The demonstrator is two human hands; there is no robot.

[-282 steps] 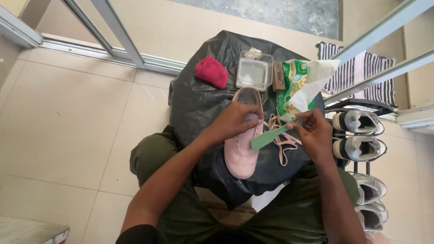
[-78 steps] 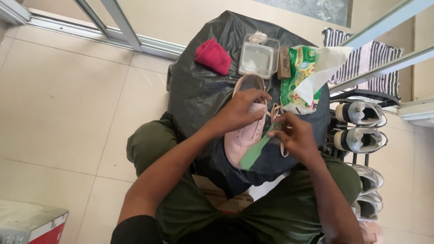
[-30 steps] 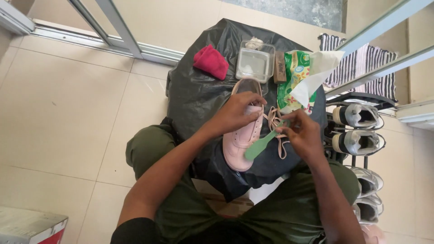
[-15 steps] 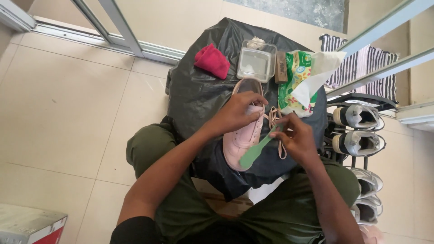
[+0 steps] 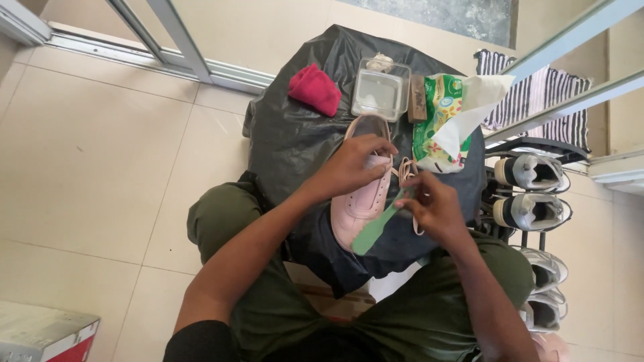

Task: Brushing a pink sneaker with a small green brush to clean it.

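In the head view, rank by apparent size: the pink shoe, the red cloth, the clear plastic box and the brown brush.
1. pink shoe, largest though partly covered by the left hand
2. clear plastic box and red cloth, too alike to rank
3. brown brush, smallest

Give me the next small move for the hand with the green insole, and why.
Probably swing the green insole heel-end toward the pink shoe's opening. The right hand pinches it beside the shoe, over the loose laces, still outside; the left hand already grips the shoe by its collar.

black plastic sheet (image 5: 295, 144) | pink shoe (image 5: 359, 208) | red cloth (image 5: 315, 89) | clear box (image 5: 380, 88)
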